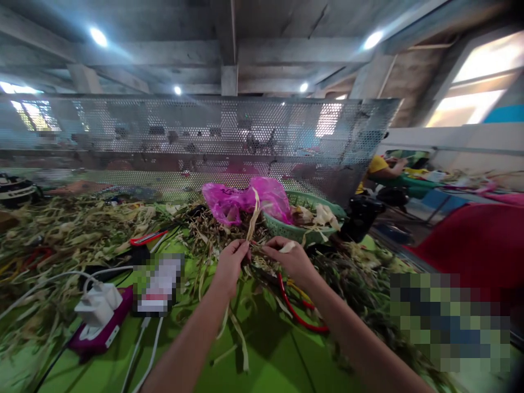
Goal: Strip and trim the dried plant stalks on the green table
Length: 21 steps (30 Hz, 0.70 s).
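Near the middle of the green table [282,349], my left hand [232,266] pinches a pale dried leaf strip [254,215] that stands upright above the fingers. Just to its right, my right hand [291,260] is closed, its fingertips close to the left ones, with a pale leaf piece [288,247] at its fingers. Thin dry strands lie around and below both hands. Behind them are a pink plastic bag [270,199] and a green basket [301,234] with dried husks in it.
Leaf piles [110,229] cover the left and right. A purple power strip [112,327] with white plugs, a blurred-out phone [161,284] and cables lie left. Red-handled tool [301,322] lies by the right forearm. A perforated metal panel [184,147] stands behind; a person in yellow [380,165] sits right.
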Available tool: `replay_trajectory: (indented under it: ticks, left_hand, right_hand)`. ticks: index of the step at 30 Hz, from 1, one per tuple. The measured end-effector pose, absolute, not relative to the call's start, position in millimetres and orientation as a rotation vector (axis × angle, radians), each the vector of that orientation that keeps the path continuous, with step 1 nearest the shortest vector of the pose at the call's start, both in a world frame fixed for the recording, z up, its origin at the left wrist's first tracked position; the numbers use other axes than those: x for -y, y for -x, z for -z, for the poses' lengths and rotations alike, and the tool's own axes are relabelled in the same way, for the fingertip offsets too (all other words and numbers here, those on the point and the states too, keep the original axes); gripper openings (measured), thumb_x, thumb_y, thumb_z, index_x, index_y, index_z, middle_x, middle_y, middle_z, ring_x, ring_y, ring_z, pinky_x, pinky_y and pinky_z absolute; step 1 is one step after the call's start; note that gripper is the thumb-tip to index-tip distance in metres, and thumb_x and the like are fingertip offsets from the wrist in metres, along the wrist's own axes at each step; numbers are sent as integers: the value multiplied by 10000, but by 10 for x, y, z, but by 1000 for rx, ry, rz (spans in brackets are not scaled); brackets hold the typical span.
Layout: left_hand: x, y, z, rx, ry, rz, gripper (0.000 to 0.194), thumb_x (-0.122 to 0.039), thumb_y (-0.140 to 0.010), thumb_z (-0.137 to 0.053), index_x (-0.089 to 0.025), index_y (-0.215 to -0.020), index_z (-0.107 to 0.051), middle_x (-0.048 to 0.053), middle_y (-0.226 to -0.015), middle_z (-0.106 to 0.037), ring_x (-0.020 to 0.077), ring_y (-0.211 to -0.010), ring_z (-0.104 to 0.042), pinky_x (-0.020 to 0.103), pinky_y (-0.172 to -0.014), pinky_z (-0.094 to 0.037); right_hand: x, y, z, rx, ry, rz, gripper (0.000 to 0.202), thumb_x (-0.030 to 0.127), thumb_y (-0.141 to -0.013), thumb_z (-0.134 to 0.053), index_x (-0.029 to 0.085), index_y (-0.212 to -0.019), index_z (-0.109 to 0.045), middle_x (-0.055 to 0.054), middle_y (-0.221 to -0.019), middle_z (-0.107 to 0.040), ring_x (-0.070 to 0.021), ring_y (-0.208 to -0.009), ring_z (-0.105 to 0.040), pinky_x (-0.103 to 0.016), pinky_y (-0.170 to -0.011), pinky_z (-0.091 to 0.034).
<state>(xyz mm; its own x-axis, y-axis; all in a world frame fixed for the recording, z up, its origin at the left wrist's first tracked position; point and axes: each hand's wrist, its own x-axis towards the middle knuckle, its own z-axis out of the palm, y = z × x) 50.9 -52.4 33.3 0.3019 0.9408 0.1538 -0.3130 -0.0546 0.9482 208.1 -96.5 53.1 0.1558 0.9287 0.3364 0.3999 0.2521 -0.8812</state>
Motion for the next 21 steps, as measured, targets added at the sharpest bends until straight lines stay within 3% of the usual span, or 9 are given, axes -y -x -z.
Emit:
replay_trajectory:
  ticks: [3, 5, 8, 13, 18, 21]
  left_hand:
    - [519, -482, -335, -815, -1420, -1188, 199, -342, -784, -598, -179, -671, -616, -33, -543, -493, 116, -552, -416, 233, -567, -289]
    - [536, -480, -322, -907, -1578, -1209, 154, -299, -793, -582, -191, -690, -621, -26, -576, -518, 127, -569, -423, 239, -575, -274]
    - [586, -498, -295, -959, -1802, -1227, 120, -247, -815, -551, -211, -743, -641, -5, -653, -571, 144, -605, -446, 246, -603, -268]
    - [663, -524, -303, -914, -1944, -1270, 104, -202, -790, -583, -225, -700, -631, 29, -685, -575, 182, -668, -478, 260, -671, -290]
    - [680, -518, -324, -846, -1895, -1296, 56, -198, -755, -627, -240, -743, -663, 50, -737, -608, 209, -736, -517, 279, -744, -330]
    - [666, -533, -290, -892, -1856, -1295, 45, -226, -754, -639, -234, -712, -652, 38, -697, -594, 191, -692, -504, 275, -709, -331]
  right_hand:
    - [974, -2163, -585, 1326, 1309, -275, 297, 409, -677, -725, 172, -844, -661, -53, -866, -635, -214, -824, -568, -317, -725, -443]
    - [1010, -2156, -633, 1297, 1291, -227, 289, 424, -709, -710, 177, -854, -667, -67, -901, -633, -227, -875, -563, -324, -760, -438]
    - [1059, -2090, -684, 1262, 1259, -415, 301, 470, -750, -674, 172, -790, -666, -51, -788, -625, -194, -749, -551, -293, -668, -427]
    - [1049, -2050, -666, 1133, 1206, -575, 347, 501, -688, -722, 162, -696, -645, -17, -669, -594, -159, -651, -514, -272, -617, -407]
    - [983, -2124, -576, 1135, 1218, -599, 327, 480, -686, -717, 164, -682, -634, -15, -659, -593, -164, -657, -519, -282, -635, -427]
    - [991, -2118, -563, 1194, 1242, -511, 256, 420, -735, -674, 176, -679, -622, -9, -653, -584, -169, -646, -520, -287, -625, -416]
